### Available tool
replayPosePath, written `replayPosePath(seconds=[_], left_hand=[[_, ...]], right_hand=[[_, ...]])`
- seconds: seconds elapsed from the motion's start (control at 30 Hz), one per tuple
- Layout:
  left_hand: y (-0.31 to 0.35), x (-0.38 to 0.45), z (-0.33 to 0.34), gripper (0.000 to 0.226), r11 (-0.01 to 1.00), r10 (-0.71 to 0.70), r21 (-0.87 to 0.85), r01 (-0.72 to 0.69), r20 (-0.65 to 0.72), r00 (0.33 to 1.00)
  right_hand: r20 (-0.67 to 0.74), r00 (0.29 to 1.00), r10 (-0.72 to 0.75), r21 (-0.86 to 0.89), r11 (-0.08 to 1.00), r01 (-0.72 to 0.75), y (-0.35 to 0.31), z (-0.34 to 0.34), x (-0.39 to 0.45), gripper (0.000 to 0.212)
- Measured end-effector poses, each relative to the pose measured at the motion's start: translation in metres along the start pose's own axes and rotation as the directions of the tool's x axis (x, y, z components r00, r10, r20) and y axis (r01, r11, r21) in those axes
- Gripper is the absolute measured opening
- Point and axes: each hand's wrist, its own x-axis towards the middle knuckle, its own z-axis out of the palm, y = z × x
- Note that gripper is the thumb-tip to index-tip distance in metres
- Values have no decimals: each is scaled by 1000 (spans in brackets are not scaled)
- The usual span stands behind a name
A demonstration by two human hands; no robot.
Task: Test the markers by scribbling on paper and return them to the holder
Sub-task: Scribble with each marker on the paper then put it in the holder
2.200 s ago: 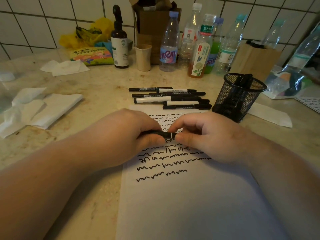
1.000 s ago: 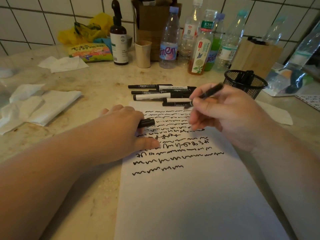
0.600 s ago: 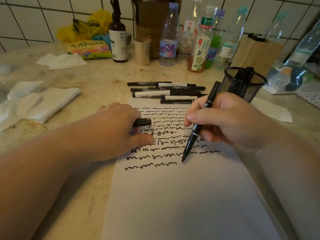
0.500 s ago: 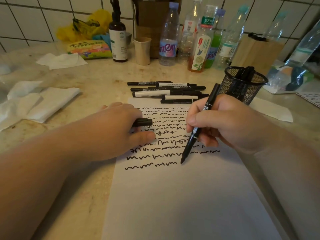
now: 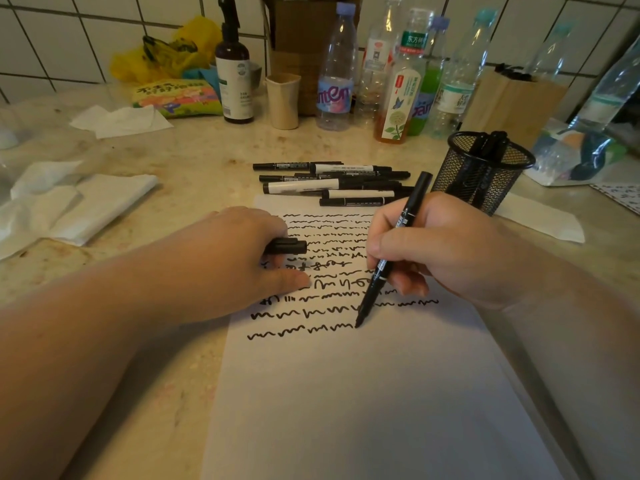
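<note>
My right hand point(image 5: 446, 251) grips an uncapped black marker point(image 5: 388, 268) like a pen, its tip touching the white paper point(image 5: 363, 393) at the right end of the lowest scribble line. My left hand point(image 5: 239, 265) rests on the paper's left edge, its fingers curled round the marker's black cap point(image 5: 289, 246) and its thumb flat on the sheet. Several black and white markers point(image 5: 332, 183) lie in a pile just beyond the paper. The black mesh holder point(image 5: 485, 171) stands to the right of the pile with markers in it.
Crumpled white tissues point(image 5: 69, 202) lie on the left of the stone counter point(image 5: 194, 161). Plastic bottles point(image 5: 337, 71), a brown spray bottle point(image 5: 233, 74), a beige cup point(image 5: 284, 100) and a wooden block point(image 5: 512, 102) line the tiled back wall. A folded paper point(image 5: 540, 220) lies beside the holder.
My hands pulled the cap off the marker. My right hand turned the marker tip down and brought it to the end of the lowest scribble line. My left hand kept the cap.
</note>
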Motion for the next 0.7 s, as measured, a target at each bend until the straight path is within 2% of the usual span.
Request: replayPosePath(seconds=[0.1,0.27,0.5,0.6,0.7], left_hand=[[0,-1,0,47,1000,-2,17,2,-4,1000],[3,-6,-5,65,999,-23,-47,24,23,999],[2,-11,-7,46,965,-25,-262,31,25,999],[2,-11,-8,38,963,-9,-271,13,15,1000],[6,-10,-8,38,977,33,-209,-31,5,999]], right_hand=[[-10,1000,1,-3,1000,-2,-1,0,0,19],[-19,1000,1,-19,1000,-1,0,-2,0,18],[-36,999,30,-37,999,-32,-1,-4,-1,18],[-41,999,26,-36,999,-28,-2,-4,-1,18],[-93,996,-12,21,1000,14,-1,-5,-2,21]])
